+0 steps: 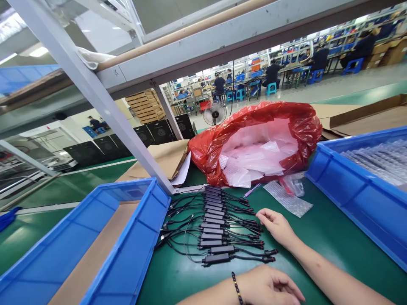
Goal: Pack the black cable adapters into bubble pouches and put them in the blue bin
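A row of black cable assemblies, each with a slim rectangular box and thin leads, lies side by side on the green worktop. Their right ends carry small red-tipped connectors. Just right of these ends is my right hand, thumb and forefinger brought together; anything between the fingertips is too small to make out. My left hand, below the nearest cable assembly, hangs palm down over the worktop with loosely bent fingers slightly apart and no object visible in it. A beaded bracelet circles that wrist.
A red plastic bag holds bubble-wrap pouches behind the cables. One bubble-wrap pouch lies on the worktop near a pen. Blue bins stand left and right. A metal shelf frame crosses above.
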A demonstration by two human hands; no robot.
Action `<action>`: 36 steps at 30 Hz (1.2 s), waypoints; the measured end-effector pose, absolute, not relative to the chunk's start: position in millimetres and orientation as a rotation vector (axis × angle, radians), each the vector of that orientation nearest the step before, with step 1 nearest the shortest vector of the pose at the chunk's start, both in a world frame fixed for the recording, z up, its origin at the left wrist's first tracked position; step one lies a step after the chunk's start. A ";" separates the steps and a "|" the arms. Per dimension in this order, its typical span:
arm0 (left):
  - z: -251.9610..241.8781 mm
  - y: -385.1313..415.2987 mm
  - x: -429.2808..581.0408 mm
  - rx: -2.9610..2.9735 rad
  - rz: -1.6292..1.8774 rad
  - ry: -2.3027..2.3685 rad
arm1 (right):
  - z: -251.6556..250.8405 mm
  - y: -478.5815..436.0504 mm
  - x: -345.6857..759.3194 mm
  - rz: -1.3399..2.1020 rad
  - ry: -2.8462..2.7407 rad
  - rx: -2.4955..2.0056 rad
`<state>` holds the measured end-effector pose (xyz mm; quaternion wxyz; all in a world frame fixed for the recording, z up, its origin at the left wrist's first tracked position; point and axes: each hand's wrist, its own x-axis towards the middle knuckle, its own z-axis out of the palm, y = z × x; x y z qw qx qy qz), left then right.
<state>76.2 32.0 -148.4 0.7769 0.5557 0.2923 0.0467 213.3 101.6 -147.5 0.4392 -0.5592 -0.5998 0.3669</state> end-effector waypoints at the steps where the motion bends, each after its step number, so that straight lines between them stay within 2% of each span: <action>1: -147.3 32.2 76.4 1.201 0.097 0.635 | -148.0 101.7 213.4 0.916 -1.488 -1.389; 14: -154.2 33.7 75.4 1.188 0.143 0.596 | -158.2 105.8 214.3 0.943 -1.463 -1.356; 27: -151.3 50.8 74.5 0.527 0.454 0.419 | -155.9 105.1 213.9 0.958 -1.416 -1.344; 36: -147.2 54.1 72.0 0.410 0.555 0.193 | -159.2 105.0 213.3 0.986 -1.387 -1.333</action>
